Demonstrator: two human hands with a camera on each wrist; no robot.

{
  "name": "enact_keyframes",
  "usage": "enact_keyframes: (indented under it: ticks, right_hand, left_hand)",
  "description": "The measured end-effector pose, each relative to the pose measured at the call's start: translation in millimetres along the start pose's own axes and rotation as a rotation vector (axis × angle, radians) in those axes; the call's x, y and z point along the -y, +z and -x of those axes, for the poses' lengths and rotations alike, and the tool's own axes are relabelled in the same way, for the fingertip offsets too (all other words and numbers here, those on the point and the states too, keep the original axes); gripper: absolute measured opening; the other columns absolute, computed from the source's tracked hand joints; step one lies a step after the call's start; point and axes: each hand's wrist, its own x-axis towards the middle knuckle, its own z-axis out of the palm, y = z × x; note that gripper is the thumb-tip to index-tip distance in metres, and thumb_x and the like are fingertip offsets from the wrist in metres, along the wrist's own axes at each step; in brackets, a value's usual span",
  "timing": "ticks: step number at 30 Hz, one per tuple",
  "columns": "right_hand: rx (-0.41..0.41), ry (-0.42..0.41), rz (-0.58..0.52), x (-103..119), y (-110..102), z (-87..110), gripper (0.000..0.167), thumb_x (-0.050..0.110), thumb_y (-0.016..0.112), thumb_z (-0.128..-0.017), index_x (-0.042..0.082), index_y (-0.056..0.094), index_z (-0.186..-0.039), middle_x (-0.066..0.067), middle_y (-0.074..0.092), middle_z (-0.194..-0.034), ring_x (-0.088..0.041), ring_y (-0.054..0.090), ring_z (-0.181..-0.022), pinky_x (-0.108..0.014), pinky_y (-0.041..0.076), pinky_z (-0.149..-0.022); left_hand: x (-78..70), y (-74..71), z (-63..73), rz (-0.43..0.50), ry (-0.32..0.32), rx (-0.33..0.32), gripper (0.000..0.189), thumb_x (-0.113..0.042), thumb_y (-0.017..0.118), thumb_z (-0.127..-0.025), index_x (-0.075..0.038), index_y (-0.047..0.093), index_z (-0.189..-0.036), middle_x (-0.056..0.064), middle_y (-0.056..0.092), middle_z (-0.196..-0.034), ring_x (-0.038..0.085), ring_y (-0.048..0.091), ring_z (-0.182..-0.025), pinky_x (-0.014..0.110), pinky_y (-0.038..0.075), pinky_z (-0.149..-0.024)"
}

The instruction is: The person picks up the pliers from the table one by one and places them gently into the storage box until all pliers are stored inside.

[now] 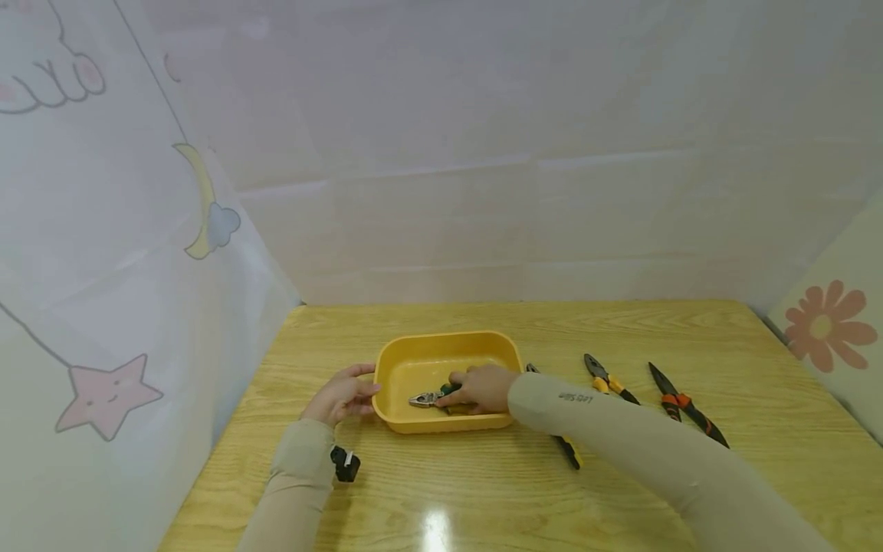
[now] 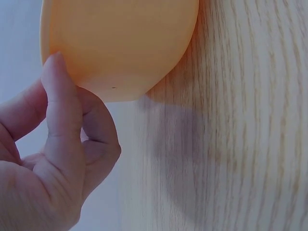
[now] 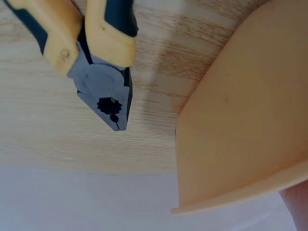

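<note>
A yellow plastic bin (image 1: 441,425) stands on the wooden table. My left hand (image 1: 339,395) holds its left end; in the left wrist view thumb and fingers pinch the bin's rim (image 2: 45,33). Inside the bin lies a pair of pliers (image 1: 425,399), silver jaws pointing left, with dark green on the handles. My right hand (image 1: 485,389) reaches over the bin's right end and grips these pliers by the handles, which its fingers partly cover. The right wrist view shows only a bit of this hand, behind the bin wall (image 3: 240,110).
Right of the bin, yellow-and-black pliers (image 1: 569,452) lie partly under the right sleeve. Farther right are another yellow-handled pair of pliers (image 1: 599,369) and orange-and-black long-nosed pliers (image 1: 666,386). Pliers (image 3: 101,79) also show beside the bin in the right wrist view. A curtain backs the table.
</note>
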Motion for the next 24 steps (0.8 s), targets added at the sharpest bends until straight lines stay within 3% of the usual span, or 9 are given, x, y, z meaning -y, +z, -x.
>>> enact_keyframes:
  ticks: [5, 9, 12, 16, 24]
  right_hand:
    - [-0.011, 0.015, -0.042, -1.1, 2.1, 2.0, 0.051, 0.032, 0.062, -0.096, 0.038, 0.046, -0.144, -0.003, 0.051, -0.116, -0.013, 0.050, -0.077, -0.027, 0.049, -0.065]
    - [-0.018, 0.063, -0.182, -5.0, 4.8, 6.1, 0.052, 0.034, 0.062, -0.096, 0.033, 0.046, -0.146, -0.009, 0.049, -0.133, -0.023, 0.058, -0.101, -0.035, 0.052, -0.081]
    - [-0.045, 0.091, -0.256, -8.1, 4.9, 12.6, 0.052, 0.034, 0.064, -0.095, 0.029, 0.049, -0.145, -0.012, 0.048, -0.137, -0.029, 0.056, -0.114, -0.041, 0.050, -0.091]
    - [-0.093, 0.107, -0.299, -10.1, 1.9, 25.6, 0.047, 0.028, 0.063, -0.097, 0.025, 0.052, -0.143, -0.013, 0.050, -0.134, -0.029, 0.054, -0.117, -0.041, 0.051, -0.090]
    - [-0.226, 0.089, -0.297, -10.3, -7.0, 52.0, 0.039, 0.019, 0.062, -0.097, 0.016, 0.059, -0.136, -0.011, 0.057, -0.124, -0.025, 0.058, -0.105, -0.039, 0.051, -0.085]
  left_hand:
    - [0.6, -0.3, -0.2, 0.006, 0.003, -0.004, 0.052, 0.002, 0.054, -0.097, 0.002, 0.035, -0.146, 0.015, 0.060, -0.090, 0.014, 0.057, -0.062, 0.021, 0.052, -0.051]
    - [1.7, 0.3, -0.4, 0.005, -0.003, -0.005, 0.053, 0.001, 0.055, -0.097, 0.002, 0.035, -0.146, 0.016, 0.060, -0.093, 0.015, 0.058, -0.065, 0.022, 0.053, -0.053]
    - [1.6, 1.3, 0.6, 0.014, -0.011, -0.001, 0.054, 0.001, 0.054, -0.097, 0.001, 0.034, -0.147, 0.015, 0.060, -0.092, 0.015, 0.057, -0.065, 0.022, 0.053, -0.052]
    - [1.2, 1.7, 0.2, 0.033, -0.018, -0.001, 0.055, 0.002, 0.054, -0.097, 0.001, 0.032, -0.148, 0.014, 0.059, -0.090, 0.014, 0.057, -0.063, 0.021, 0.052, -0.050]
    - [1.0, -0.4, 2.6, 0.036, 0.002, 0.017, 0.054, 0.001, 0.056, -0.096, 0.002, 0.035, -0.146, 0.013, 0.059, -0.088, 0.013, 0.058, -0.064, 0.021, 0.052, -0.052]
